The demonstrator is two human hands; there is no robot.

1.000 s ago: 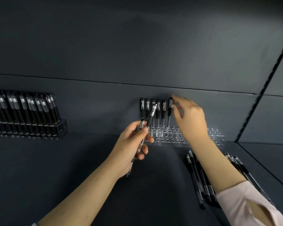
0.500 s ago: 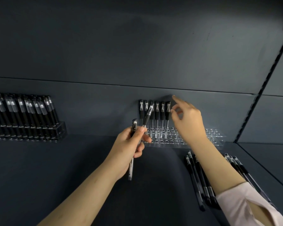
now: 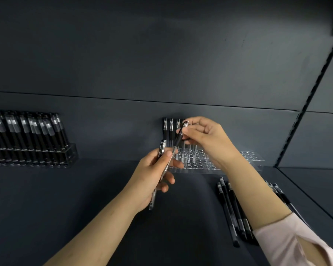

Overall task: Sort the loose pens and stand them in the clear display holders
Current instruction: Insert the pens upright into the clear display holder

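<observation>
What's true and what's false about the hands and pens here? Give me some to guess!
1. The left hand holds two pens. True.
2. The right hand is empty. False: it pinches the top of the slanted pen, one of the two that the left hand holds.
3. The left holder is packed with pens. True.
4. The middle holder is full. False: most holes are bare; pens stand only at its left end.
5. Loose pens lie on the shelf by the right arm. True.
</observation>
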